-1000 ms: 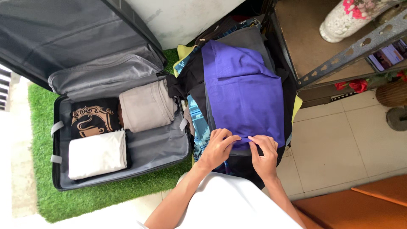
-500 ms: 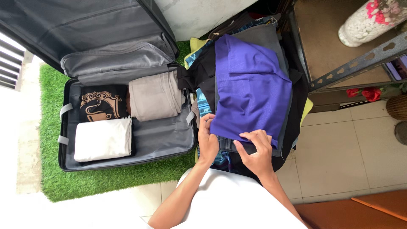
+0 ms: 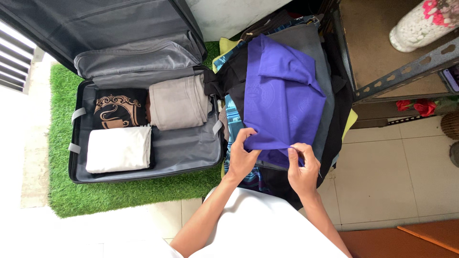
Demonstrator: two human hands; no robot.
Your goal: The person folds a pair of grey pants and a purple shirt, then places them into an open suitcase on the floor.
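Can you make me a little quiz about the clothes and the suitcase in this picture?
1. True or false: both hands pinch the near edge of the purple garment.
2. How many folded items lie in the open suitcase?
3. What is under the suitcase: A tiles, B green turf mat, C a wooden board?

Key
1. True: the left hand and right hand both grip it.
2. Three: a white one, a beige one, a black printed one.
3. B.
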